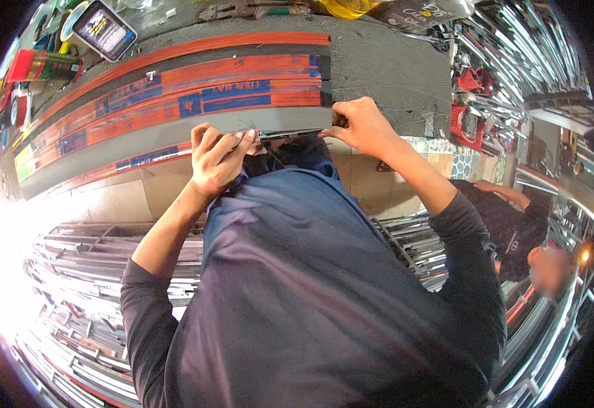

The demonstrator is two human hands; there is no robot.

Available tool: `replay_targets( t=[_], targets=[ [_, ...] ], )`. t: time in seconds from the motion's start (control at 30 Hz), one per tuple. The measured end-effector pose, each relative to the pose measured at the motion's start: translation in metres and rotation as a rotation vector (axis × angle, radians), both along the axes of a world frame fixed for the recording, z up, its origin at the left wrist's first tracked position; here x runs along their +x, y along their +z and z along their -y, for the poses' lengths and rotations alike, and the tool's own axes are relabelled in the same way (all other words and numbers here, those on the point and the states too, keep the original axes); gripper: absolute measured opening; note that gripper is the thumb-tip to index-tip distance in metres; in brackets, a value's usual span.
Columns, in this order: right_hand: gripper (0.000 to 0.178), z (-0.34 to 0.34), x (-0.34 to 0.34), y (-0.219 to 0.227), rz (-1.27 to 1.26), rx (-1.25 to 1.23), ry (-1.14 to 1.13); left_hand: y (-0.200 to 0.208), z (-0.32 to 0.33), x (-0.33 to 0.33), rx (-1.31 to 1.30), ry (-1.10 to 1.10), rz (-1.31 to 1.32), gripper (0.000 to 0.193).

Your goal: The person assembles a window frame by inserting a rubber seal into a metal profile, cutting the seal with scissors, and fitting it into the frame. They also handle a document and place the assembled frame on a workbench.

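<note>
Strip [291,134] nr gry bar [168,132] edge

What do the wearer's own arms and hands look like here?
The left hand and right hand are ungloved, and the forearms are bare, with no watch visible. The left sleeve and right sleeve are loose, dark grey to black and plain, ending around the elbows.

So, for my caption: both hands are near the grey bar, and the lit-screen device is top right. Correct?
No: the head view shows the lit-screen device top left. The left hand and right hand are near the grey bar.
</note>
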State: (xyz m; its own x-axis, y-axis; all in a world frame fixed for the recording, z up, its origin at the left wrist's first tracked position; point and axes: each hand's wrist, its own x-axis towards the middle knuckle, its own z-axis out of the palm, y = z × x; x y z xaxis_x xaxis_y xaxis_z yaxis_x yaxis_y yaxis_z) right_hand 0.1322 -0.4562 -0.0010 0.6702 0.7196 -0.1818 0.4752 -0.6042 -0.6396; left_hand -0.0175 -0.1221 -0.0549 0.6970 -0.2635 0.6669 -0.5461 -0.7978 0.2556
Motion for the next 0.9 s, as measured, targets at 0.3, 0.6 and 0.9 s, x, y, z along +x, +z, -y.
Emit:
replay_targets(
  t=[0.3, 0.6, 0.9],
  targets=[
    [0.056, 0.006, 0.009, -0.010, 0.004, 0.067, 0.062, 0.008, -0.002, -0.001, -0.033, -0.050, -0.129, 0.048],
    [0.046, -0.017, 0.022, 0.047, -0.066, -0.271, 0.126, 0.040, -0.005, -0.002, -0.095, 0.060, -0.262, 0.038],
    [0.044, -0.085, 0.038, 0.045, 0.093, 0.240, 0.391, 0.075, -0.023, 0.060, -0.259, -0.029, -0.878, 0.024]
  ],
)
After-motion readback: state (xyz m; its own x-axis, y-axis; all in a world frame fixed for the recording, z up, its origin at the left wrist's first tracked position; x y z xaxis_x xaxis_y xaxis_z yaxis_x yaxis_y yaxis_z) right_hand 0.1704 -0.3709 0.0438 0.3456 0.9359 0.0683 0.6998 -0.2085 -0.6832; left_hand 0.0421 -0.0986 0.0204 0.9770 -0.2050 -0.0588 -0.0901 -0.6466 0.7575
